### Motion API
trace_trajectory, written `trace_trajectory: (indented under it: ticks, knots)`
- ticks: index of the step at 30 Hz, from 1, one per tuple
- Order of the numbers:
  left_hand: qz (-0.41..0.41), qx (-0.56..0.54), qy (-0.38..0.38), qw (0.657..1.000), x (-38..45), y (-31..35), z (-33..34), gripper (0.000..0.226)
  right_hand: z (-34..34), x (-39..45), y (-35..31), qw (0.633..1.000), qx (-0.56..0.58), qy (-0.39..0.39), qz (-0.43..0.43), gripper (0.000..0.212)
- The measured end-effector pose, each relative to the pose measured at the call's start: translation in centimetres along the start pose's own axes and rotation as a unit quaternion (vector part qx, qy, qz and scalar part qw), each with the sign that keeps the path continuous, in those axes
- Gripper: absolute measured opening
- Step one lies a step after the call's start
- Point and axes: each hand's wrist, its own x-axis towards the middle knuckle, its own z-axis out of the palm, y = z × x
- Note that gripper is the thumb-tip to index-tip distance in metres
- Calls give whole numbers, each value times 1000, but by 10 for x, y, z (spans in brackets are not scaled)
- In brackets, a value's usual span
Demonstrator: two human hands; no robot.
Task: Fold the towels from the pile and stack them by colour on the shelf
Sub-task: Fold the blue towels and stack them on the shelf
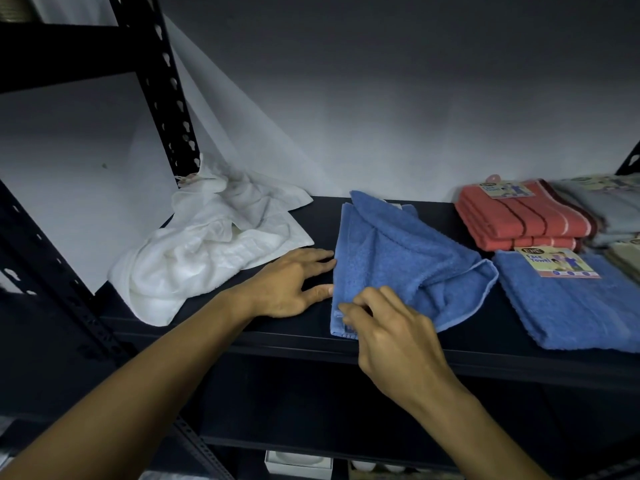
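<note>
A loose blue towel (401, 258) lies partly folded and rumpled in the middle of the dark shelf (311, 337). My right hand (388, 327) pinches its near left corner with curled fingers. Flat on the shelf, my left hand (291, 282) has its straight fingertips touching the towel's left edge. A crumpled pile of white towels (211, 244) sits to the left. To the right lies a folded blue towel (571, 303) with a paper label. Behind it is a stack of folded red striped towels (523, 220).
Folded grey and beige towels (613, 209) sit at the far right edge. A black perforated shelf post (166, 88) rises at the left, with a white sheet behind it. White boxes (298, 464) show on a lower shelf.
</note>
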Motion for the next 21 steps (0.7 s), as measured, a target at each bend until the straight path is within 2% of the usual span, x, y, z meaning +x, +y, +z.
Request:
trace_trajectory:
  ticks: [3, 9, 15, 21]
  knots:
    - [4, -4, -9, 1000, 1, -2, 0, 78, 1, -2, -1, 1000, -1, -2, -11, 36]
    - [7, -9, 0, 1000, 3, -8, 4, 62, 8, -8, -3, 999, -3, -43, -29, 41]
    - [-3, -69, 19, 997, 4, -10, 4, 58, 6, -8, -1, 999, 6, -35, -31, 45]
    - [-8, -82, 26, 996, 4, -9, 4, 56, 8, -10, -3, 998, -4, -41, -42, 44]
